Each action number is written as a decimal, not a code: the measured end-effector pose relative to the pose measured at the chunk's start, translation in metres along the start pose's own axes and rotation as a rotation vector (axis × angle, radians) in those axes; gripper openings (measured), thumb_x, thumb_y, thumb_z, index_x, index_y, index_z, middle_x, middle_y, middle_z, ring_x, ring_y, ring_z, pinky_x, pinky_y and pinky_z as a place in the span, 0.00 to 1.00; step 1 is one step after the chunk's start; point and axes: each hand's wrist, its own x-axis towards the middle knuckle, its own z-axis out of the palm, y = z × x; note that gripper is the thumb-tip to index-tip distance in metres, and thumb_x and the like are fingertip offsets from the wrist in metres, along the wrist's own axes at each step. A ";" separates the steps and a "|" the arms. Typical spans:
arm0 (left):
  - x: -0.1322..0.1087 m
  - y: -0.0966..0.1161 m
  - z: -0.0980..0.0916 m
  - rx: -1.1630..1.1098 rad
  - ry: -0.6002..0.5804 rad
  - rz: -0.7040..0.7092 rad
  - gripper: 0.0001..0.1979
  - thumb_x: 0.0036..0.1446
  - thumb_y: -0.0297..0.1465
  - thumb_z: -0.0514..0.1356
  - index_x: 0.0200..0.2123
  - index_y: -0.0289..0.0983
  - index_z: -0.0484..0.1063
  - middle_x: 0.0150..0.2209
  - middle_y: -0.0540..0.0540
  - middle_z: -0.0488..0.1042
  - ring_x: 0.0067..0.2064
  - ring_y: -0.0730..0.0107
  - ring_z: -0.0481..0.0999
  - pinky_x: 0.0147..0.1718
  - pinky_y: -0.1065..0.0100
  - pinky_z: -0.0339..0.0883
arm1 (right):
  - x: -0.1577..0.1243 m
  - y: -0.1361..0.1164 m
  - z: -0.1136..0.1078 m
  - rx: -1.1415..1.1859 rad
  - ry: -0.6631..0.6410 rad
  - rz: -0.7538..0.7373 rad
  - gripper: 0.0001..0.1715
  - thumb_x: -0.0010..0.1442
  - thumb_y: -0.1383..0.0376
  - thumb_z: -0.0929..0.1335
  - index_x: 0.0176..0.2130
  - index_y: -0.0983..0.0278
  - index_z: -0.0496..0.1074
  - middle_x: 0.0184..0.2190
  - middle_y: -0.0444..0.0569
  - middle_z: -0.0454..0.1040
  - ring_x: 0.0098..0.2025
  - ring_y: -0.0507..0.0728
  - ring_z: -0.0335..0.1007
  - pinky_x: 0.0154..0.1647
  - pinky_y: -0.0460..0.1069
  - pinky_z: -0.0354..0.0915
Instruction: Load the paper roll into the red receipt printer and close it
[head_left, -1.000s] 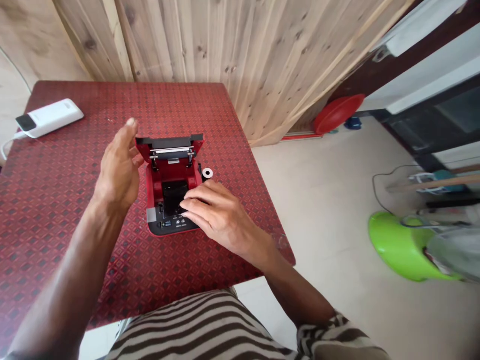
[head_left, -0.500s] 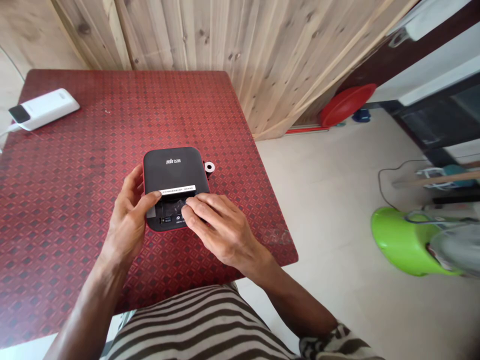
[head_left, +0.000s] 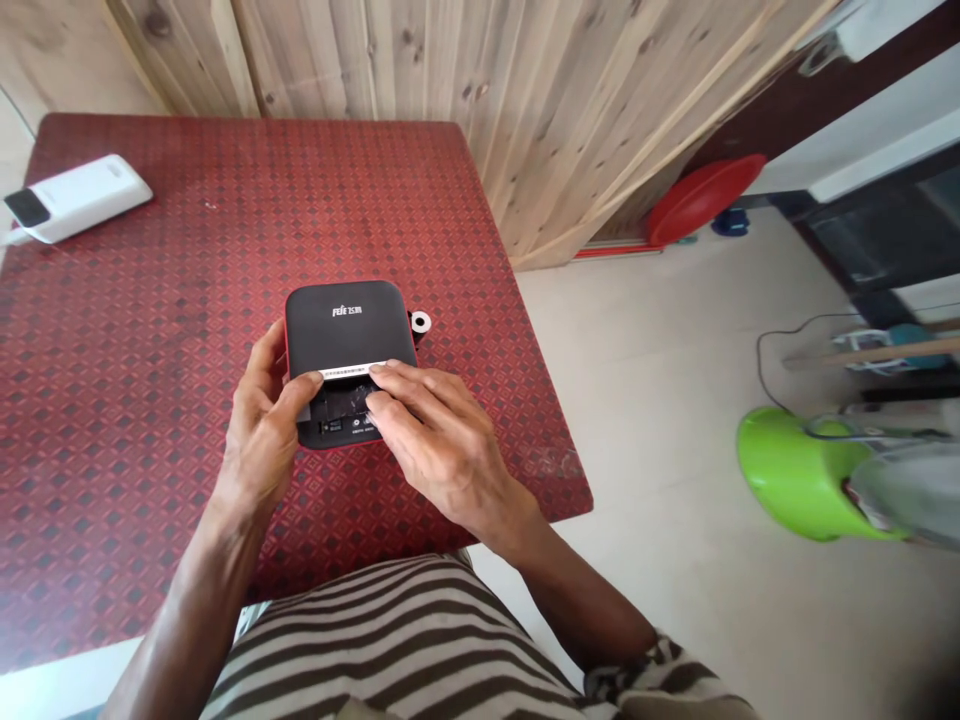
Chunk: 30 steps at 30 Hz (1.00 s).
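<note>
1. Head view: a black-and-red device sits on the red patterned table, between the person's two hands; it serves as the landmark for every place below.
2. The black lid lies down over the device's far part, with a white label strip along its near edge. Nearer the person is a dark opening with something glossy in it, then a row of buttons.
3. The left hand grasps the device's left side, fingers along its flank, thumb at the left end of the label strip.
4. The right hand is bent over the device's near right corner, fingertips at the right end of the label strip and thumb by the opening. Whether it pinches anything there, I cannot tell.
5. Just beside the device's right side stands a small roll with a white end, partly hidden. Well apart, beyond the device to the left, lies a white block with a dark end.
6. The step in hand looks like steadying the device while working at the lid's near edge.
7. In my judgement, a next move calls for even pressure on both ends of that edge, with thumbs clear of the opening.
</note>
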 end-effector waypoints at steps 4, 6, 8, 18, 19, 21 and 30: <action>-0.013 -0.002 -0.012 -0.053 0.008 -0.032 0.31 0.60 0.40 0.71 0.66 0.43 0.77 0.72 0.40 0.73 0.74 0.43 0.71 0.74 0.44 0.63 | -0.008 0.005 -0.008 0.095 0.105 0.063 0.20 0.75 0.73 0.70 0.62 0.60 0.75 0.57 0.55 0.86 0.61 0.63 0.83 0.62 0.62 0.80; -0.023 -0.004 -0.019 -0.077 0.009 -0.012 0.29 0.61 0.39 0.71 0.66 0.45 0.78 0.72 0.41 0.74 0.73 0.44 0.72 0.73 0.44 0.65 | -0.016 0.010 -0.010 0.119 0.196 0.154 0.22 0.74 0.72 0.71 0.63 0.57 0.75 0.54 0.53 0.86 0.57 0.63 0.84 0.60 0.63 0.81; -0.031 -0.007 -0.023 -0.075 0.022 0.006 0.28 0.61 0.36 0.72 0.65 0.47 0.79 0.70 0.44 0.77 0.71 0.47 0.74 0.71 0.48 0.66 | -0.026 0.014 -0.010 0.121 0.241 0.245 0.20 0.74 0.73 0.71 0.61 0.57 0.76 0.51 0.53 0.87 0.53 0.62 0.85 0.56 0.61 0.81; -0.032 -0.005 -0.010 -0.062 0.133 -0.024 0.24 0.57 0.36 0.73 0.58 0.49 0.84 0.58 0.49 0.84 0.62 0.53 0.78 0.66 0.53 0.68 | -0.042 0.021 0.005 0.127 0.255 0.333 0.15 0.75 0.73 0.69 0.56 0.60 0.79 0.47 0.53 0.87 0.48 0.59 0.86 0.50 0.55 0.82; -0.032 -0.005 -0.008 -0.074 0.148 -0.023 0.24 0.57 0.35 0.72 0.58 0.48 0.84 0.57 0.48 0.84 0.61 0.54 0.79 0.64 0.55 0.70 | -0.042 0.022 0.006 0.127 0.255 0.331 0.15 0.75 0.73 0.69 0.55 0.60 0.79 0.47 0.53 0.87 0.47 0.59 0.86 0.50 0.55 0.82; -0.032 -0.005 -0.004 -0.107 0.179 -0.018 0.23 0.56 0.33 0.71 0.56 0.47 0.84 0.55 0.48 0.85 0.58 0.57 0.80 0.58 0.59 0.72 | -0.043 0.024 0.006 0.120 0.257 0.329 0.14 0.75 0.73 0.69 0.55 0.60 0.79 0.46 0.53 0.87 0.47 0.59 0.86 0.50 0.55 0.82; -0.031 -0.003 0.005 -0.164 0.202 0.005 0.22 0.55 0.27 0.68 0.54 0.41 0.84 0.53 0.46 0.85 0.51 0.64 0.81 0.48 0.68 0.73 | -0.045 0.025 0.006 0.101 0.286 0.347 0.12 0.75 0.73 0.69 0.53 0.61 0.79 0.45 0.53 0.88 0.47 0.58 0.87 0.49 0.54 0.83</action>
